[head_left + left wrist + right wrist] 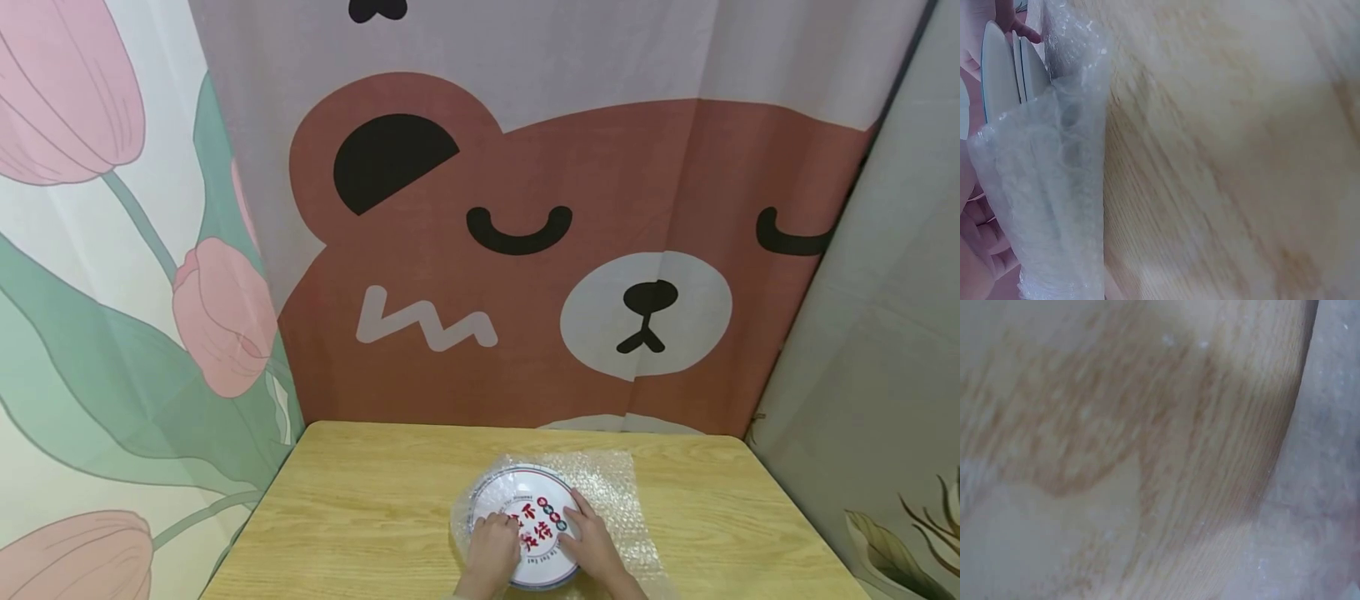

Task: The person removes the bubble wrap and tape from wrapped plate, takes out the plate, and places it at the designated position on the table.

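Observation:
A small stack of round white plates (536, 567) lies on the table, its top one printed with red characters and ringed by dark lines. Clear bubble wrap (611, 479) lies beneath it and comes up over its left side. In the left wrist view the plates (1000, 78) appear edge-on, partly covered by the wrap (1054, 181). My left hand (491, 550) is over the lower left of the plates, its curled fingers holding the wrap. On the right, my right hand (595, 546) rests on the rim with fingers spread. The right wrist view shows neither hand clearly.
The wood-grain table (375, 500) extends on both sides of the plates. Behind it hangs a curtain with a brown bear (525, 333); a tulip-print curtain (225, 317) is at the left and a pale one (862, 375) at the right.

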A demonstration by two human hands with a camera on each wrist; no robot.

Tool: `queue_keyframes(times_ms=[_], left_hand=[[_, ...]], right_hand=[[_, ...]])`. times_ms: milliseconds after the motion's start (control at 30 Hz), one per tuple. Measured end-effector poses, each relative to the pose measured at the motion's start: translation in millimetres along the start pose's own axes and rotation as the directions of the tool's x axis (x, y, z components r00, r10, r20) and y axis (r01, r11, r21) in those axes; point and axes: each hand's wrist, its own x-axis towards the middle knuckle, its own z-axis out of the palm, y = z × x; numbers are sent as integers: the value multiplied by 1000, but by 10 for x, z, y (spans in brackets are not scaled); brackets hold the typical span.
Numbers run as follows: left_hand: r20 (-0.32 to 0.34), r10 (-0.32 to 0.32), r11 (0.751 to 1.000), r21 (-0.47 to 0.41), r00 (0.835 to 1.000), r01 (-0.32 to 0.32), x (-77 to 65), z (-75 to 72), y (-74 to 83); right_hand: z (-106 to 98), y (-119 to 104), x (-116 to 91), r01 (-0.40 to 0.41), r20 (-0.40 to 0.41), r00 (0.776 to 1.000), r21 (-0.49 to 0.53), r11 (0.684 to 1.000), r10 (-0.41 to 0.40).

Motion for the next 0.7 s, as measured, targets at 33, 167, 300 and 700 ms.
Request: queue_keyframes(times_ms=[33, 167, 300, 700], left_hand=[[-3, 0, 1000, -1, 1000, 0, -4, -1, -1], [-31, -3, 1000, -1, 1000, 3, -20, 6, -3], [-46, -4, 1000, 8, 999, 4, -33, 21, -8], [-40, -25, 999, 24, 999, 26, -60, 2, -5]], right_hand=[[4, 4, -1, 2, -3, 1000, 1, 1000, -2], [3, 12, -2, 6, 0, 1000, 0, 1000, -6], [-4, 3, -6, 2, 3, 1000, 4, 1000, -2], [-4, -9, -12, -12, -10, 1000, -12, 1000, 12]])
